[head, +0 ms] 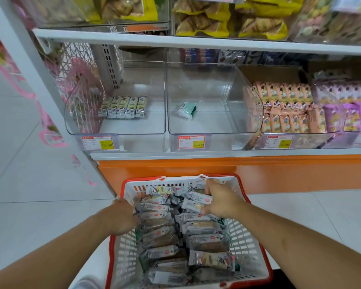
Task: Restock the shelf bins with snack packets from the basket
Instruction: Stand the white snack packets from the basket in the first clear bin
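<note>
Packets [175, 232] lie heaped in the red-rimmed basket [256, 255] directly beneath both hands, most with long axes running left to right, ends toward the basket's side walls. Right hand [222, 199] curls round a small bunch at the far end; left hand [122, 217] digs in at the left wall — its grip cannot be told. Near-empty left bin [88, 122] lies up and ahead, on the left hand's side.
</note>
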Demonstrator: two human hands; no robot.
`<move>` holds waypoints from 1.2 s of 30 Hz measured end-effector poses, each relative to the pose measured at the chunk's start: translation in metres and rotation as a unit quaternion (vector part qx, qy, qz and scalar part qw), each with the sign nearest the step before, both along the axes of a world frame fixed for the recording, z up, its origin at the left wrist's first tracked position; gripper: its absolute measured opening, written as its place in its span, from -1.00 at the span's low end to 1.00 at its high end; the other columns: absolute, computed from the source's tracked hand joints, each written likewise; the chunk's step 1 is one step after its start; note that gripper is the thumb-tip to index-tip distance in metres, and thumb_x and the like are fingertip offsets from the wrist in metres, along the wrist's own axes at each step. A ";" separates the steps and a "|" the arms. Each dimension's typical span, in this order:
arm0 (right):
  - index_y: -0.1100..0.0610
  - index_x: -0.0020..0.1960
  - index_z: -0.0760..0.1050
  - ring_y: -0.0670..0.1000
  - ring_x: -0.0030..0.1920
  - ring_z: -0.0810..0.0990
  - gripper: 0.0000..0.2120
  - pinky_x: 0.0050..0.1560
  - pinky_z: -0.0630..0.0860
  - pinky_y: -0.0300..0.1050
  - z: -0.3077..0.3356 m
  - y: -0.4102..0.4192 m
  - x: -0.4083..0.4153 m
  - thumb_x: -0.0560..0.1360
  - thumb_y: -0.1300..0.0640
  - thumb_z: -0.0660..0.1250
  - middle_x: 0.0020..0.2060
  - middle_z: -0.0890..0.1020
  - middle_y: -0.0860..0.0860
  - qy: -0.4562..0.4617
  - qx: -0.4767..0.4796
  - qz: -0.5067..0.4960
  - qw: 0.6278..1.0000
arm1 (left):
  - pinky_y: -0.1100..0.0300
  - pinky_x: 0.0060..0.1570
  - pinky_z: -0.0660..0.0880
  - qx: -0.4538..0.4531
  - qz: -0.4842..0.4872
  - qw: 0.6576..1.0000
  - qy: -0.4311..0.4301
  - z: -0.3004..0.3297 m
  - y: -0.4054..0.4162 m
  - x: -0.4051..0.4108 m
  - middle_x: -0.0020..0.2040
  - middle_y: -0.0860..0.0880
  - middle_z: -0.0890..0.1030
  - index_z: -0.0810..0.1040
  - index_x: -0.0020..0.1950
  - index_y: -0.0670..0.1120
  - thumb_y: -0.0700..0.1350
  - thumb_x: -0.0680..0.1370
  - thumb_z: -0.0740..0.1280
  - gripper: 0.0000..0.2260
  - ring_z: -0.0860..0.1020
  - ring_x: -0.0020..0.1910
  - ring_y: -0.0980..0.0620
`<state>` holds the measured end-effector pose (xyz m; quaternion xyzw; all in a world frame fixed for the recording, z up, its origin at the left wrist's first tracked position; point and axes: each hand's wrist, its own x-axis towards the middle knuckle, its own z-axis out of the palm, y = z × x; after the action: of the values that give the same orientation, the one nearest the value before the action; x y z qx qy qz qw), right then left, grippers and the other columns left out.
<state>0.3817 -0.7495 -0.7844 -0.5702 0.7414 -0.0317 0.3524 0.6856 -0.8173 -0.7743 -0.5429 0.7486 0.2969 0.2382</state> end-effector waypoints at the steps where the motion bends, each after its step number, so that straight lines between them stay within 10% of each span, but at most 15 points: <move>1: -0.01 0.05 0.32 -0.02 -0.08 0.48 -0.51 -0.19 0.42 -0.08 0.006 -0.001 0.001 0.43 -0.01 0.63 -0.05 0.49 -0.07 -0.009 -0.009 -0.004 1.000 | 0.21 0.03 0.57 -0.002 -0.009 1.000 -0.012 0.009 0.000 -0.001 0.27 -0.16 0.58 0.33 0.52 -0.01 0.04 0.71 0.20 -0.62 0.64 0.07 0.00; 5: -0.07 0.04 0.41 -0.05 -0.02 0.60 -0.61 -0.13 0.58 -0.08 0.053 -0.008 0.011 0.46 0.15 0.60 0.06 0.55 -0.07 -0.061 -0.050 0.004 0.997 | 0.10 0.00 0.56 -0.014 -0.056 0.998 -0.025 0.049 -0.011 -0.006 0.06 -0.12 0.61 0.58 0.20 -0.16 0.00 0.72 0.13 -0.69 0.60 0.02 -0.05; 8: -0.06 0.01 0.45 -0.21 -0.24 0.53 -0.62 -0.28 0.45 -0.27 0.107 -0.012 0.027 0.48 0.33 0.52 0.03 0.55 -0.13 -0.115 -0.095 0.043 0.988 | 0.09 -0.02 0.59 -0.004 -0.005 0.992 0.127 0.087 -0.022 -0.021 -0.08 -0.06 0.67 0.63 0.00 -0.12 0.13 0.69 0.23 -0.64 0.64 -0.12 -0.01; 13: -0.14 0.04 0.46 -0.09 0.11 0.50 -0.52 0.04 0.52 -0.19 0.169 -0.006 0.058 0.44 0.41 0.46 0.09 0.46 -0.10 -0.124 -0.212 0.123 0.961 | 0.13 -0.12 0.54 0.214 0.124 0.860 0.446 0.155 -0.011 -0.033 -0.11 -0.06 0.67 0.73 0.02 -0.04 0.08 0.61 0.42 -0.79 0.53 -0.17 -0.02; 19: -0.14 0.50 0.32 -0.16 0.45 0.26 -0.22 0.36 0.28 -0.40 0.176 -0.006 0.074 0.43 0.42 0.43 0.34 0.28 -0.25 -0.052 -0.332 0.141 0.931 | 0.11 -0.19 0.29 0.174 0.096 0.857 0.475 0.181 0.000 -0.028 0.01 -0.08 0.75 0.69 0.18 -0.09 -0.09 0.60 0.46 -0.82 0.60 -0.13 0.03; 28: -0.32 0.49 0.27 -0.32 0.33 0.32 -0.38 0.28 0.33 -0.36 0.188 -0.013 0.118 0.53 -0.15 0.48 0.35 0.26 -0.39 -0.090 -0.315 0.096 0.940 | -0.19 0.15 0.62 0.049 0.287 0.792 0.537 0.173 -0.025 -0.018 -0.01 -0.09 0.74 0.71 0.04 -0.01 0.16 0.42 0.57 -0.68 0.71 0.04 -0.13; 36: -0.26 0.37 0.45 -0.28 0.20 0.54 -0.57 0.18 0.45 -0.42 0.176 -0.053 0.140 0.58 0.06 0.44 0.21 0.59 -0.32 -0.118 -0.354 -0.019 0.928 | -0.11 0.28 0.56 0.146 0.294 0.770 0.548 0.178 -0.055 -0.004 0.14 -0.04 0.73 0.67 0.24 -0.04 0.14 0.63 0.34 -0.67 0.70 0.15 -0.14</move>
<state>0.5216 -0.8023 -0.6088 -0.6357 0.6457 -0.3660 0.2123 0.6815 -0.8723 -0.5960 -0.4401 0.5038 0.7054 -0.2344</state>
